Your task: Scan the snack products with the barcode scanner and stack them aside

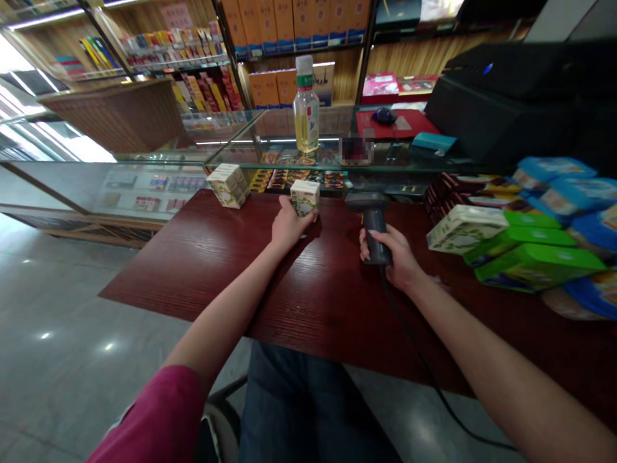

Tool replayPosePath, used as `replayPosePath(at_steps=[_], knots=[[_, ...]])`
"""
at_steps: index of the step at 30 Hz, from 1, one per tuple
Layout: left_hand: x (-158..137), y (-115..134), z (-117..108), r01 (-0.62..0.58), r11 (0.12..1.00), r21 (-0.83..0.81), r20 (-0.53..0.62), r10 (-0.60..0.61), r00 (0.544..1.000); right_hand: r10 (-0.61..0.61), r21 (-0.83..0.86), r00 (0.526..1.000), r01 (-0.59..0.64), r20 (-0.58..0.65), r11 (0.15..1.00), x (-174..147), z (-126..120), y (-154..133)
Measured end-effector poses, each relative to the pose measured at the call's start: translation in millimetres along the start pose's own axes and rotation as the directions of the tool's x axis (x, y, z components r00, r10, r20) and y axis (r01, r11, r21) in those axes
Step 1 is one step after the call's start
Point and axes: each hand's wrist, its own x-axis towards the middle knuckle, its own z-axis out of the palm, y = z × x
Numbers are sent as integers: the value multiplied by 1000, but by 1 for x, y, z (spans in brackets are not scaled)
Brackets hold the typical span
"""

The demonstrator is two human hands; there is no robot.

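No text readable. Pink sign (176,16) at upper left shelves: rows of characters, blurred. Orange boxes (301,26) on back shelf: character-like marks, too small. Pale package (326,83) behind bottle: dark markings, illegible. Bottle (307,116): small red mark on label, wording unclear. White-green carton (304,188) on middle of surface (207,257): print too blurred. Green boxes (540,260) at right: printed fronts, lettering indistinct.
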Motion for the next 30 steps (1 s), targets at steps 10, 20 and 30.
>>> replayPosePath(at_steps=[10, 20, 30], knots=[[15, 8, 35, -328, 898, -292, 167, 386, 907, -126, 43, 973, 137, -195, 990, 11, -15, -1], [36, 5, 43, -268, 771, -578, 442, 572, 692, -146, -1, 963, 150, -227, 989, 1, -3, -1], [23, 13, 31, -122, 789, -603, 385, 421, 821, -225, -39, 890, 229, -396, 973, -18, 17, -1]])
